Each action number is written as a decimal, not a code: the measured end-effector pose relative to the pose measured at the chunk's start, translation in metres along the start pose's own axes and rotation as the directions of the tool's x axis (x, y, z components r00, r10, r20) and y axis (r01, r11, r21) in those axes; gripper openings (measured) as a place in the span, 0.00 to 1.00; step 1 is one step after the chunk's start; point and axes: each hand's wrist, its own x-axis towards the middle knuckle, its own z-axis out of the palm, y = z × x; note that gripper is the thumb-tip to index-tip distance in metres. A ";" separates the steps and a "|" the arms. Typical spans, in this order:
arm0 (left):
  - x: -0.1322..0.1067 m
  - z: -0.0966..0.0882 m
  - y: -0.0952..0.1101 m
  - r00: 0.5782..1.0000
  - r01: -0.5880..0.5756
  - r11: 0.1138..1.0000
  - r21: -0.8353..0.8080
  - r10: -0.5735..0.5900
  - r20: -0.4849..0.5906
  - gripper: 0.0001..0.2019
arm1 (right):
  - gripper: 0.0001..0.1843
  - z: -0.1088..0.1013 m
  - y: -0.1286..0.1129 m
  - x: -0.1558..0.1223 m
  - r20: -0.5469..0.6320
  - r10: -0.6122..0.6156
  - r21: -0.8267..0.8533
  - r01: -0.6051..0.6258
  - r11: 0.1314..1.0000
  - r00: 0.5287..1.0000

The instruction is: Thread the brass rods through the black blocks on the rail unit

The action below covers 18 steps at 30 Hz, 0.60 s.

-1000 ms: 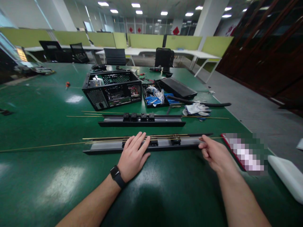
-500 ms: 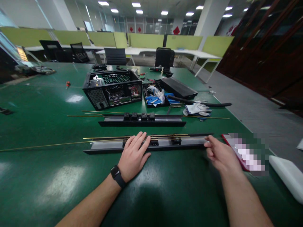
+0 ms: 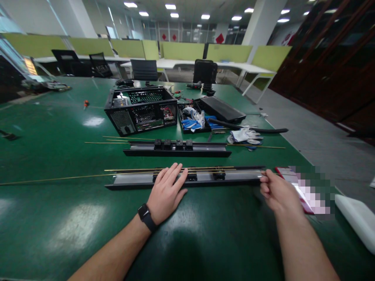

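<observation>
In the head view, a long black-edged channel with a pale inner strip (image 3: 240, 176) lies across the table before me. Small black blocks (image 3: 219, 173) sit in it, and thin brass-coloured rods (image 3: 131, 169) run along their tops. My left hand (image 3: 169, 183), with a black watch on its wrist, rests over the blocks and rods. Its fingers are stretched out and cover part of them. At the channel's right end, my right hand (image 3: 272, 185) pinches a thin brass-coloured rod, which also sticks out far to the left.
Behind lies a second channel (image 3: 175, 153) with several black blocks and rods. Farther back are a black computer case (image 3: 140, 111), a tray of gloves (image 3: 193, 119), a dark tube (image 3: 272, 130) and white gloves (image 3: 246, 135). A red-edged item (image 3: 304, 199), partly blurred, lies right, near a white object (image 3: 354, 218).
My right hand has moved slightly to the right along the channel's end, pinching the rod. My left hand stays on the blocks. The whole view has shifted a little.
</observation>
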 end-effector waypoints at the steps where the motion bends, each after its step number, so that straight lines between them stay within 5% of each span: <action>1: 0.000 0.000 0.000 1.000 0.000 1.000 -0.002 0.000 0.000 0.28 | 0.10 -0.001 -0.001 0.001 -0.001 -0.001 -0.001 0.001 1.000 1.000; 18: 0.000 -0.001 0.001 1.000 -0.005 1.000 0.001 0.005 -0.012 0.28 | 0.10 0.001 -0.001 -0.001 -0.018 -0.018 -0.002 0.018 1.000 1.000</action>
